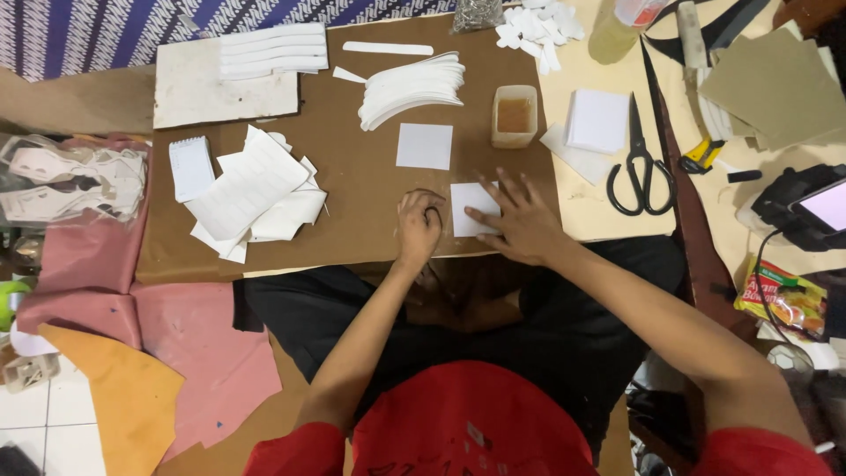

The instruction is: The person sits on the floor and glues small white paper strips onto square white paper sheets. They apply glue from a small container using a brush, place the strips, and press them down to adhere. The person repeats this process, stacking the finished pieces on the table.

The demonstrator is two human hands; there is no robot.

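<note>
Near the middle of the frame, the right hand (522, 220) lies flat with its fingers spread on a small white square of paper (469, 208). It presses the paper down on the brown board (361, 189). Just to the left of it, the left hand (418, 225) is curled into a fist and rests on the board. I cannot tell if it holds anything inside. The two hands are close but do not touch.

A little above them lies another white square (424, 145). Next to that, to the right, stands a small tub (515, 115) with brown stuff in it. A curved stack of white strips (411, 88) sits higher up. At the left of the board lies a messy pile of white sheets (256, 196).

To the right, black scissors (641, 167) lie on pale card, beside a stack of white squares (598, 120). Pink sheets (132, 300) lie at the lower left.
</note>
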